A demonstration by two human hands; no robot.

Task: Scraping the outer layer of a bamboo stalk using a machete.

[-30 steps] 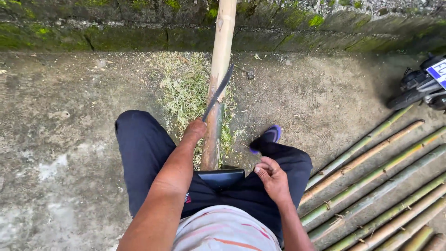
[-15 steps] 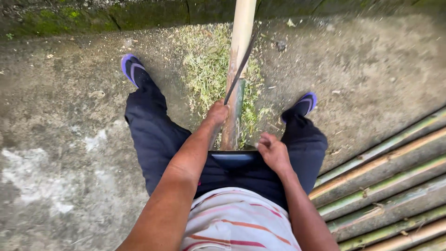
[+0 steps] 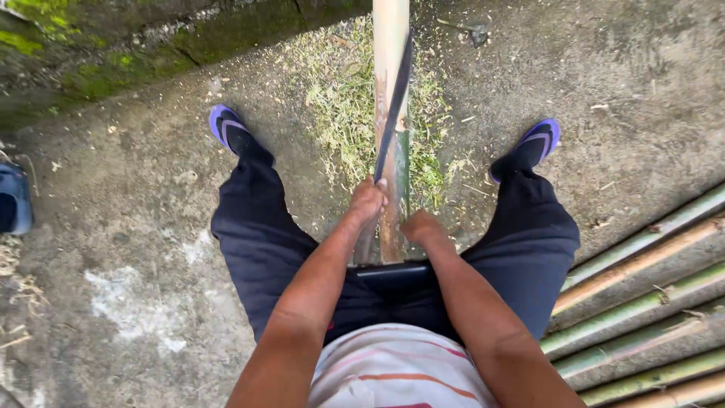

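I sit on the ground with a long bamboo pole running away from me between my legs. My left hand is shut on the handle of a long dark blade, which lies along the pole's scraped pale surface. My right hand is closed around the pole's near end, just beside the left hand. The pole is pale where it is shaved and green lower down near my hands. Green shavings are scattered on the concrete on both sides of the pole.
Several bamboo poles lie stacked on the ground at my right. A mossy low wall runs across the top left. A blue object sits at the left edge. My feet wear blue sandals.
My view has tilted down and right. My right hand moved from my lap onto the pole's near end. My left hand still holds the blade against the pole.
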